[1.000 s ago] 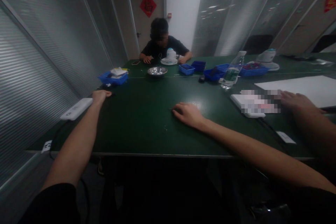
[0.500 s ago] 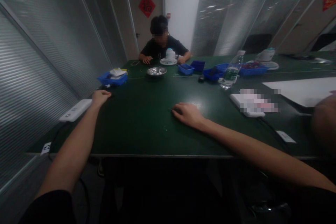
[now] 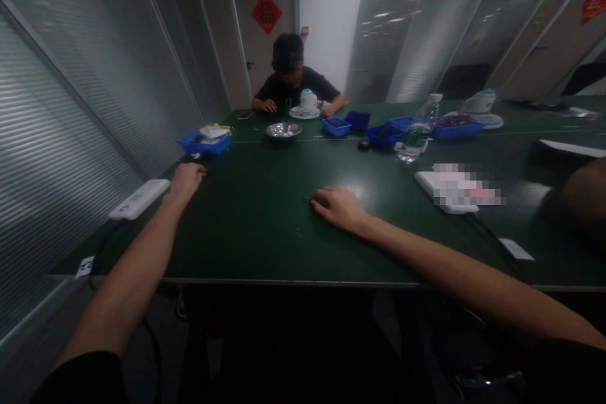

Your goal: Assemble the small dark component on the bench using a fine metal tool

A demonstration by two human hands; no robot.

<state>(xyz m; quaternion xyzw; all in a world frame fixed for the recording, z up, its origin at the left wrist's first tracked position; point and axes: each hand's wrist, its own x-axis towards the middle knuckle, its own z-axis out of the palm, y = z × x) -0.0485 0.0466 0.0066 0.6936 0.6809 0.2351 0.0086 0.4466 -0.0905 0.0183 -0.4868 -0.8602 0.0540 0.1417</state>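
My left hand (image 3: 188, 177) reaches far out to the left part of the dark green table (image 3: 265, 233). Its fingers are curled at a small dark object (image 3: 202, 170); the dim light hides whether they grip it. Just left of that hand lies a white flat device (image 3: 139, 197) with a cable running off the table edge. My right hand (image 3: 339, 206) rests palm down near the table's middle, fingers bent, and a thin dark item (image 3: 308, 199) pokes out at its fingertips.
A blue tray (image 3: 204, 142), a metal bowl (image 3: 283, 130), more blue trays (image 3: 337, 125), a water bottle (image 3: 416, 132) and a white box (image 3: 454, 188) stand further back. A person (image 3: 290, 79) sits at the far end behind a small fan (image 3: 305, 104). A co-worker's arm (image 3: 584, 192) shows at right.
The co-worker's hand has pulled back from the white box, and the large white sheet at right has been drawn away. My left hand shifted slightly right; my right hand stayed.
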